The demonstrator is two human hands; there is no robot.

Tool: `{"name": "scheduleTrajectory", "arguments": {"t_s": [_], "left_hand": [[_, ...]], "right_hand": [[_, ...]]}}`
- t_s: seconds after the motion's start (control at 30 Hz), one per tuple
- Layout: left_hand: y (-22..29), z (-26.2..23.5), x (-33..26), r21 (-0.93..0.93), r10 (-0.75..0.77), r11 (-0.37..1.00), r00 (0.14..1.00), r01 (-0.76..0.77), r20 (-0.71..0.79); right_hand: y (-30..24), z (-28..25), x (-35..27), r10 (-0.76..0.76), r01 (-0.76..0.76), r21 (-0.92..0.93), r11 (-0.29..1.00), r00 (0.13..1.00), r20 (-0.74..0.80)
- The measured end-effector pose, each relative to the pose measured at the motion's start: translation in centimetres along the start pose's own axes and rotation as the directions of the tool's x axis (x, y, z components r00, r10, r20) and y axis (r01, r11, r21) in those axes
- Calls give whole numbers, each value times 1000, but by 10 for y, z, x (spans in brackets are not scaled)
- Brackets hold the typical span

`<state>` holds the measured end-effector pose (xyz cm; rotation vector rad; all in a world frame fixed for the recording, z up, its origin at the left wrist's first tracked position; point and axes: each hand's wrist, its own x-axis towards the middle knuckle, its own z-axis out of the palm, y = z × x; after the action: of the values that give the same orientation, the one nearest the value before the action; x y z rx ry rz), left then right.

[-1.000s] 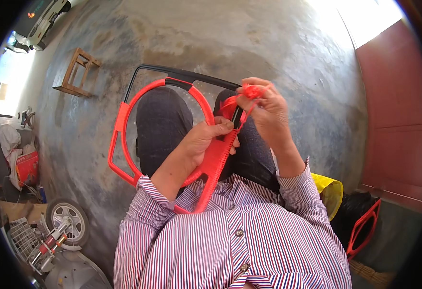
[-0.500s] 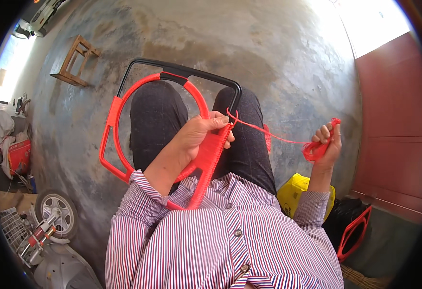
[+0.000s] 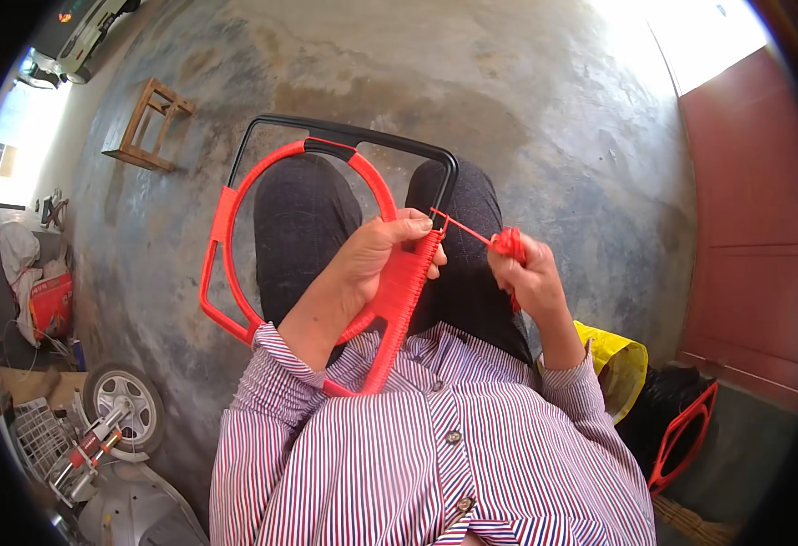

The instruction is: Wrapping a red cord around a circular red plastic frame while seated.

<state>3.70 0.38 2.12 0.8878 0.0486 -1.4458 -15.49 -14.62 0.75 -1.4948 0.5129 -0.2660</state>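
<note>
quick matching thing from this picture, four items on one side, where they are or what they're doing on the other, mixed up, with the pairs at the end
Column one
1. left hand
2. right hand
3. wooden stool
4. yellow bag

Column two
A. on the floor, toward the picture's upper left
B. gripping a bundle of red strip
C. toward the picture's lower right
D. holding the red-and-black frame

Right pairs: 1-D, 2-B, 3-A, 4-C
</note>
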Motion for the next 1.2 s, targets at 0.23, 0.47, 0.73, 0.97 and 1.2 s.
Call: {"name": "scheduleTrajectory", "arguments": {"t_s": [0.23, 0.47, 0.73, 0.97, 1.2], "left_hand": [[2, -4, 6, -20, -39, 999, 999, 40, 18], [-2, 2, 2, 24, 0, 1000, 1000, 0, -22], [-10, -3, 1, 124, 476, 876, 877, -467, -63], [-7, -2, -2, -93, 281, 957, 955, -273, 89], [-4, -12, 9, -168, 112, 982, 981, -85, 157]], "right_hand": [[17, -3, -29, -37, 38, -65, 997, 999, 23], [10, -34, 40, -282, 156, -364, 918, 903, -324], [-63, 26, 84, -404, 389, -825, 411, 889, 217], [-36, 23, 81, -734, 455, -705, 544, 665, -136], [-8, 15, 46, -511, 330, -734, 593, 859, -27]]}}
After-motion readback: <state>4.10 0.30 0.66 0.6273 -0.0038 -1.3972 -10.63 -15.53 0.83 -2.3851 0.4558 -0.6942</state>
